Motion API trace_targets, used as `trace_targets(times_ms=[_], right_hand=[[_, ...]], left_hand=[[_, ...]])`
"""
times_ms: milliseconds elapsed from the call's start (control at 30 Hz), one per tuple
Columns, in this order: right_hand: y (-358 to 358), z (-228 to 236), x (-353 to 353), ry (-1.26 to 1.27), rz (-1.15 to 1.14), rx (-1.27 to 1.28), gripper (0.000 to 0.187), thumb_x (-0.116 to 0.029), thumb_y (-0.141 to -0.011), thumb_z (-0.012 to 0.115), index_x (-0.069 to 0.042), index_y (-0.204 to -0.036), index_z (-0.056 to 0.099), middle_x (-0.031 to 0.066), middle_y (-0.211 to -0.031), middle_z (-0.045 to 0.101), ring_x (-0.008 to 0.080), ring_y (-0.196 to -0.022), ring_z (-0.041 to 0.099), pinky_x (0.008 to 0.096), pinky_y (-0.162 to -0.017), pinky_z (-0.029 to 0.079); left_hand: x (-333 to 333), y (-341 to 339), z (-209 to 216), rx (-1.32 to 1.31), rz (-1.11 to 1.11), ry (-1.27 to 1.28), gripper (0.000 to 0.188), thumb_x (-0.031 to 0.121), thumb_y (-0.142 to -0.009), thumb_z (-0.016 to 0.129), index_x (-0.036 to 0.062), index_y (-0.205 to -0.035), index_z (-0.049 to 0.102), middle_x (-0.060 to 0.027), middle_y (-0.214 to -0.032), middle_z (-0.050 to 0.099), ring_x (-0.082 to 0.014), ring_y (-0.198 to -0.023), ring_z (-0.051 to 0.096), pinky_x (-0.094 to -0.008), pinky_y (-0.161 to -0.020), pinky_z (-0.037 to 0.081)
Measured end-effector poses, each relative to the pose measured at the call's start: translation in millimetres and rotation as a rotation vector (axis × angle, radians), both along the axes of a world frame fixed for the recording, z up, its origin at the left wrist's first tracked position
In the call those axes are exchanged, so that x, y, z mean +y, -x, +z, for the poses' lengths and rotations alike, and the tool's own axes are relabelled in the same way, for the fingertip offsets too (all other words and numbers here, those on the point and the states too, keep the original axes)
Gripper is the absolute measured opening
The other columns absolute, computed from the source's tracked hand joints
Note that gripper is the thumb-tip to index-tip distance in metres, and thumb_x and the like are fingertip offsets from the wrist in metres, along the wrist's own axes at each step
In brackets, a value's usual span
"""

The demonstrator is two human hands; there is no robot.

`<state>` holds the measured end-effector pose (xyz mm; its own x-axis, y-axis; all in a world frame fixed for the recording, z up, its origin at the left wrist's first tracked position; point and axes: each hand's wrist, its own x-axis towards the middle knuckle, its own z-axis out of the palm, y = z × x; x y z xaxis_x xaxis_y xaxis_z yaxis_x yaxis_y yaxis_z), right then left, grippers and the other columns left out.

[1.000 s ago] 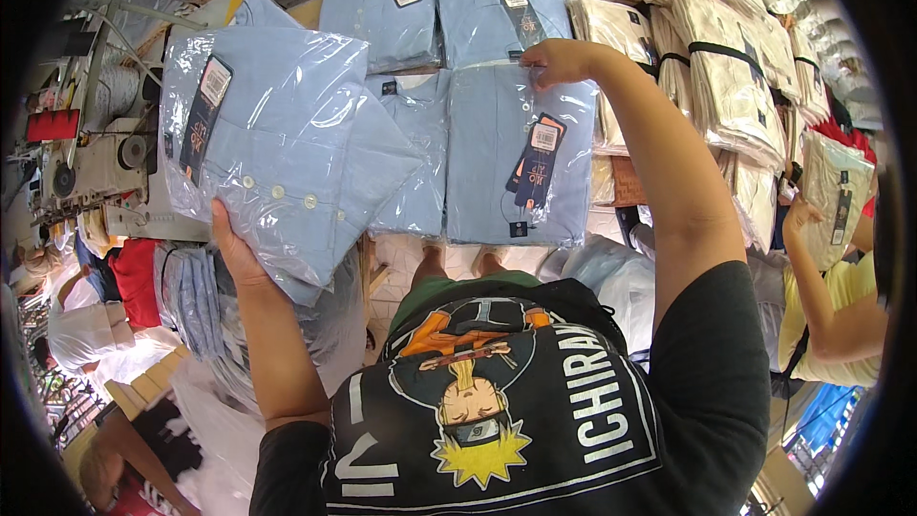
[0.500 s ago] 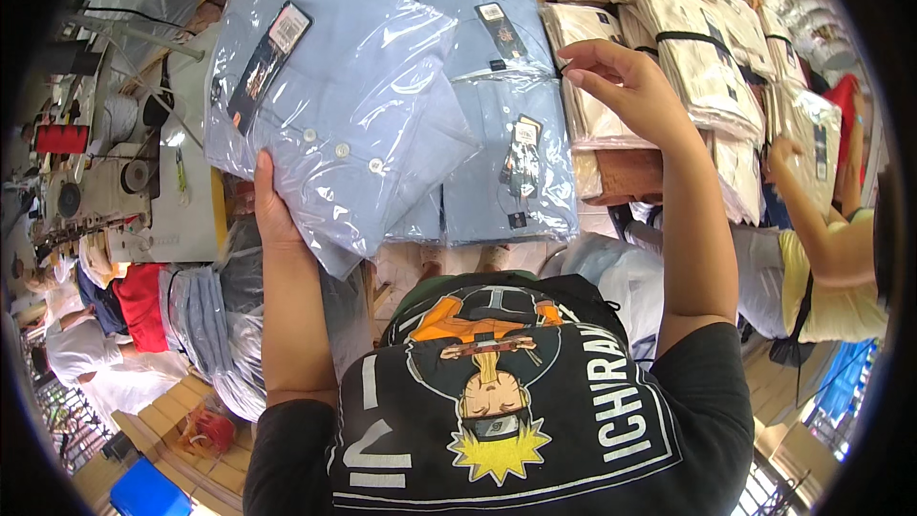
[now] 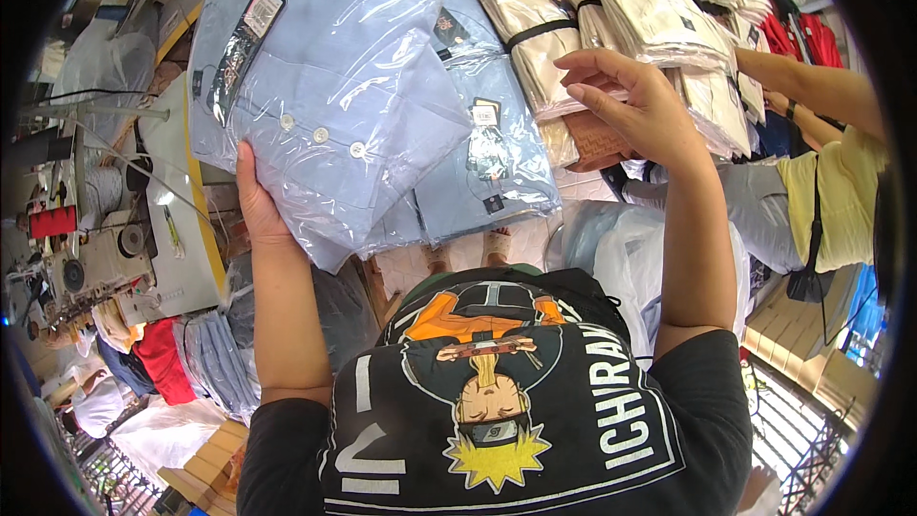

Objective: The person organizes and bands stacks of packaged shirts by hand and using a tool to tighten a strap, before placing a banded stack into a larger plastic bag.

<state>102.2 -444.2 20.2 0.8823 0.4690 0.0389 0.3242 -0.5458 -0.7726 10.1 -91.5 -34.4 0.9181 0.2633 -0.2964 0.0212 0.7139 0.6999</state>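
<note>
My left hand (image 3: pixel 258 196) grips the lower left edge of a light-blue shirt in a clear plastic bag (image 3: pixel 353 67), its thumb on top and its fingers hidden beneath. A dark hang tag (image 3: pixel 244 53) and white buttons show through the film. The bag lies tilted over more bagged blue shirts (image 3: pixel 516 139); how many are held together I cannot tell. To the right, my right hand (image 3: pixel 645 110) hovers before the bagged cream garments (image 3: pixel 535 29), thumb and fingers apart with nothing seen between them. Black bands (image 3: pixel 544 31) tie the cream bundles.
A co-worker's arm (image 3: pixel 812 81) reaches in at the far right, beside a yellow top (image 3: pixel 831 191). Brown woven material (image 3: pixel 592 139) sits below the cream stacks. At left are a sewing machine (image 3: pixel 124 253) and folded red cloth (image 3: pixel 162 358). Plastic-wrapped bundles (image 3: pixel 621 248) stand at lower right.
The view has shifted, moving the stacks left and up. My right hand has come away from the blue pile's edge, its fingers wider apart. A co-worker's arm now reaches toward the cream stacks.
</note>
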Motion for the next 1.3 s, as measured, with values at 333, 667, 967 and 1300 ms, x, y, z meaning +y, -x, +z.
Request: trace_targets(times_ms=[333, 667, 967, 1300], right_hand=[[5, -39, -23, -0.021, -0.078, 0.179, 0.027, -0.017, -0.08, 0.061, -0.006, -0.105, 0.061, 0.0103, -0.079, 0.063, 0.0185, -0.071, 0.059, 0.0308, -0.068, 0.048], [19, -8, 23, -0.324, 0.024, 0.316, 0.025, -0.021, -0.081, 0.065, 0.0, -0.095, 0.062, 0.0066, -0.08, 0.064, 0.0087, -0.066, 0.056, 0.0227, -0.061, 0.045], [18, -6, 76, -0.472, -0.243, 0.529, 0.057, -0.026, -0.077, 0.07, 0.004, -0.116, 0.041, 0.0095, -0.086, 0.059, 0.0134, -0.071, 0.061, 0.0221, -0.049, 0.046], [37, -43, 89, -0.635, -0.27, 0.845, 0.044, -0.032, -0.079, 0.067, -0.003, -0.108, 0.052, 0.0034, -0.093, 0.057, 0.0103, -0.075, 0.055, 0.0241, -0.062, 0.05]], left_hand=[[-19, -7, 21, 0.008, 0.055, -0.128, 0.065, 0.047, -0.082, 0.057, 0.0063, -0.129, 0.039, -0.0126, -0.124, 0.049, -0.0284, -0.111, 0.048, -0.0433, -0.093, 0.042], [-27, 1, -11, 0.092, 0.03, -0.061, 0.056, 0.035, -0.081, 0.061, 0.0026, -0.123, 0.044, -0.0138, -0.114, 0.055, -0.0273, -0.1, 0.057, -0.0413, -0.086, 0.048], [-52, 9, -7, -0.062, 0.0, -0.03, 0.05, 0.01, -0.074, 0.069, 0.0065, -0.118, 0.048, -0.0078, -0.108, 0.056, -0.019, -0.096, 0.057, -0.0349, -0.083, 0.048], [-45, 16, -9, -0.109, -0.009, 0.027, 0.047, 0.008, -0.075, 0.067, 0.0049, -0.118, 0.047, -0.0076, -0.107, 0.057, -0.0181, -0.095, 0.057, -0.034, -0.083, 0.048]])
